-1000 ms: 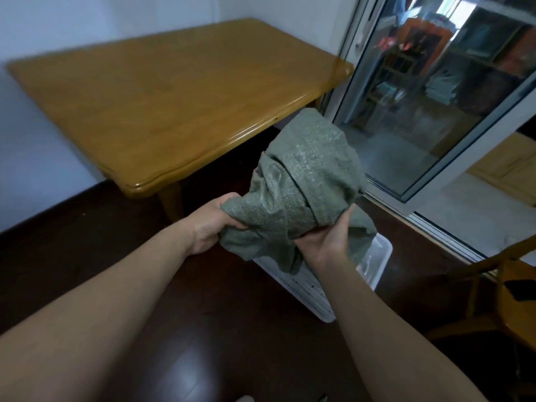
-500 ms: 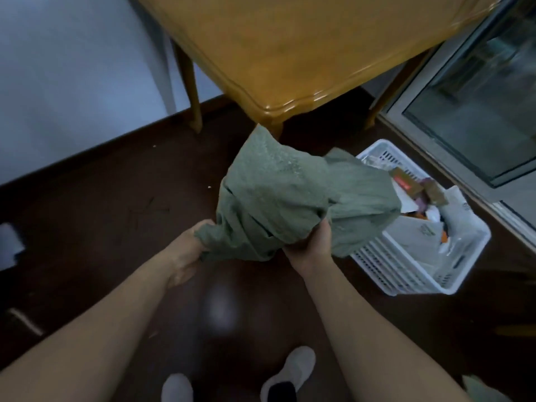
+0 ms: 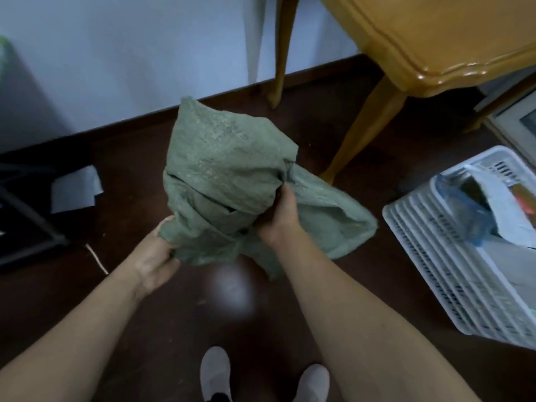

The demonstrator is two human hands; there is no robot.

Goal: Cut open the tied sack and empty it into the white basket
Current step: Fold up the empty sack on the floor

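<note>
A limp, crumpled green woven sack (image 3: pixel 229 172) hangs in front of me above the dark floor, its open mouth drooping to the right. My left hand (image 3: pixel 161 250) grips its lower left corner. My right hand (image 3: pixel 280 216) holds a bunched fold at its middle. The white slatted basket (image 3: pixel 452 265) stands on the floor at the right, apart from the sack, with packets, a blue plastic bag and paper inside.
A wooden table (image 3: pixel 435 39) with curved legs stands at the upper right. A sheet of paper (image 3: pixel 75 190) and a dark frame (image 3: pixel 26 224) lie at the left by the wall. A thin string (image 3: pixel 97 258) lies on the floor. My shoes (image 3: pixel 214 372) show below.
My view has swung down and to the left. The sack has come away from above the basket toward the left; the basket now sits at the right edge. Both hands keep their hold.
</note>
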